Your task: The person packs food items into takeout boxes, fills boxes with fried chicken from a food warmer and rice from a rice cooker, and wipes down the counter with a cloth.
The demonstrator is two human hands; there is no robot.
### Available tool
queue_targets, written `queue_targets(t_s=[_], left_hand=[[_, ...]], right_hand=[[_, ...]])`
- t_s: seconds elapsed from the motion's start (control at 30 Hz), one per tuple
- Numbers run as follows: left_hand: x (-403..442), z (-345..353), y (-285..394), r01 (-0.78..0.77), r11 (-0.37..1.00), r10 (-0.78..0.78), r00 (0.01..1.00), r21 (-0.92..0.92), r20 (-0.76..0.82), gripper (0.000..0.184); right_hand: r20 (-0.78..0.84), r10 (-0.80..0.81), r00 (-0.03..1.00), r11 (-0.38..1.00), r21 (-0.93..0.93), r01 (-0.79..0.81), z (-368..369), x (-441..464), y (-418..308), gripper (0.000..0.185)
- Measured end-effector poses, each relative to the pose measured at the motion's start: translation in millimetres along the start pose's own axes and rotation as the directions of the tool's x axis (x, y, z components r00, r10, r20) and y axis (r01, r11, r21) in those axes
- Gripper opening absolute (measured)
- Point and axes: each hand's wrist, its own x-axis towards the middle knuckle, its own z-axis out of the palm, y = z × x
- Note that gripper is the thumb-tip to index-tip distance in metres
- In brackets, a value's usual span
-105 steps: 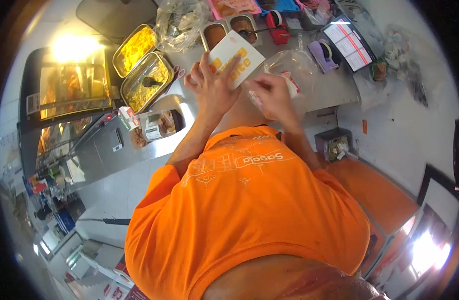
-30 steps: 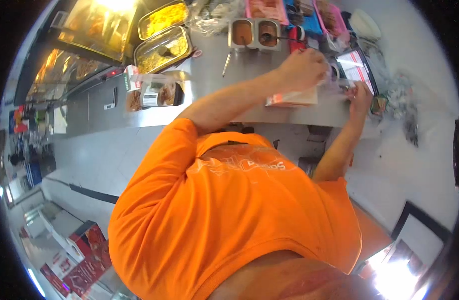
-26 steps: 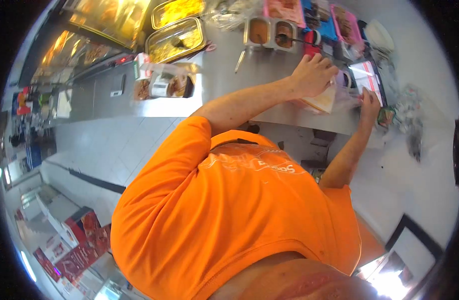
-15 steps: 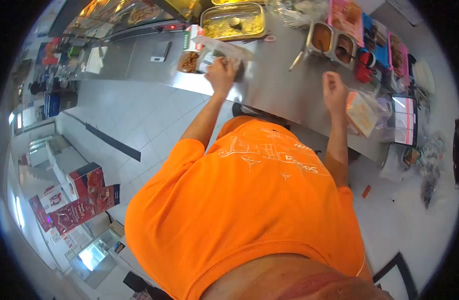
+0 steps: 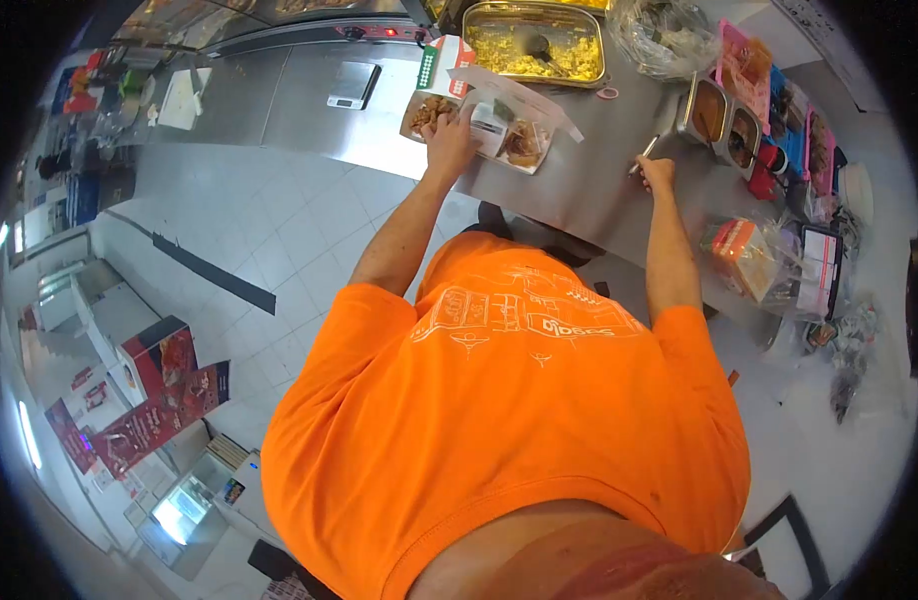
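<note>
Steel counter [image 5: 589, 150] crosses the top. At twelve o'clock, the left hand [image 5: 451, 147] reaches an open food box [image 5: 412, 120] of brown pieces; whether it grips is unclear. At two o'clock, the right hand [image 5: 657, 175] pinches a slim silver utensil [image 5: 646, 151]. At three o'clock lies a bagged box [image 5: 747, 262].

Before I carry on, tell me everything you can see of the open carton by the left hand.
The carton looks like printed cardboard, with a raised flap in white, green and orange-red. It sits open on the metal counter, holding brown food pieces. The left hand reaches over it; its grip is unclear.
</note>
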Motion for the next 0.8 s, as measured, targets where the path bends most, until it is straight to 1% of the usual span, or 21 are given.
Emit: queue_targets(t_s=[0.03,0.1,0.13,0.17,0.2,0.23,0.27,0.3,0.33,0.37,0.4,0.43,0.47,0.53,0.57,0.63,0.67,0.7,0.73,0.77,0.8], left_hand=[[-1,-11,-1,-0.030,0.998,0.031,0.999,-0.060,0.018,0.081],[5,-40,5,-0.092,0.978,0.103,0.994,-0.185,0.048,0.077],[6,-59,15,-0.093,0.903,0.151,0.983,-0.420,0.107,0.074],[4,-78,29,-0.068,0.774,0.216,0.963,-0.630,0.162,0.071],[3,-84,42,-0.008,0.601,0.291,0.933,-0.799,0.210,0.068],[-2,-75,59,-0.014,0.509,0.391,0.894,-0.860,0.217,0.065],[-7,-62,84,-0.043,0.401,0.483,0.859,-0.915,0.171,0.063],[-12,-48,110,-0.053,0.283,0.569,0.813,-0.958,0.123,0.060],[-6,-61,133,0.016,0.418,0.616,0.730,-0.908,0.297,0.050],[-7,-16,149,-0.171,0.397,0.654,0.742,-0.902,0.147,0.041],[-5,46,158,-0.349,0.364,0.684,0.730,-0.864,-0.007,0.033],[-3,82,162,-0.220,0.421,0.648,0.752,-0.880,0.123,0.029],[1,96,168,-0.355,0.529,0.629,0.774,-0.771,0.076,0.028],[10,116,171,-0.542,0.709,0.590,0.806,-0.451,-0.042,0.028],[10,120,171,-0.510,0.716,0.533,0.840,-0.477,-0.097,0.028],[7,126,165,-0.440,0.735,0.405,0.895,-0.517,-0.186,0.028],[9,133,161,-0.469,0.727,0.436,0.879,-0.501,-0.191,0.030],[8,141,157,-0.496,0.719,0.468,0.863,-0.486,-0.189,0.033],[7,150,154,-0.525,0.710,0.501,0.845,-0.470,-0.187,0.035],[8,150,156,-0.519,0.741,0.513,0.847,-0.425,-0.140,0.042],[9,146,158,-0.507,0.753,0.510,0.852,-0.420,-0.116,0.045]], right_hand=[[-0.023,-0.043,0.999,0.996,-0.075,0.041,4,-12,1,0.036],[-0.001,0.057,0.998,0.995,-0.080,-0.057,6,-38,-8,0.027],[0.006,0.108,0.994,0.991,-0.077,-0.107,7,-49,-12,0.023],[0.078,0.116,0.990,0.989,0.080,-0.122,9,-55,-6,0.022],[0.144,0.114,0.983,0.961,0.235,-0.146,10,-60,7,0.022],[0.206,0.103,0.973,0.910,0.376,-0.176,10,-70,22,0.023],[0.197,0.086,0.977,0.784,0.592,-0.189,12,-83,37,0.018],[0.171,0.063,0.983,0.610,0.773,-0.173,17,-91,50,0.014],[0.129,0.043,0.991,0.400,0.906,-0.135,20,-100,64,0.011],[0.135,0.048,0.990,0.303,0.942,-0.144,18,-114,77,0.012],[0.093,0.082,0.992,0.282,0.953,-0.112,20,-128,91,0.013],[0.054,0.114,0.992,0.267,0.960,-0.083,23,-142,106,0.013],[0.016,0.140,0.990,0.258,0.965,-0.053,23,-153,114,0.015],[-0.092,0.258,0.962,0.369,0.930,-0.010,23,-179,102,0.015],[-0.140,0.306,0.942,0.424,0.906,-0.003,23,-184,96,0.017],[-0.191,0.185,0.964,0.517,0.853,0.070,28,-179,110,0.021],[-0.207,0.122,0.971,0.550,0.828,0.107,36,-174,117,0.025],[-0.306,0.022,0.952,0.610,0.758,0.229,46,-172,114,0.026],[-0.392,-0.084,0.916,0.651,0.674,0.349,58,-168,100,0.028],[-0.467,-0.195,0.863,0.672,0.577,0.464,67,-163,87,0.030],[-0.508,-0.304,0.806,0.722,0.429,0.543,73,-160,76,0.028]])
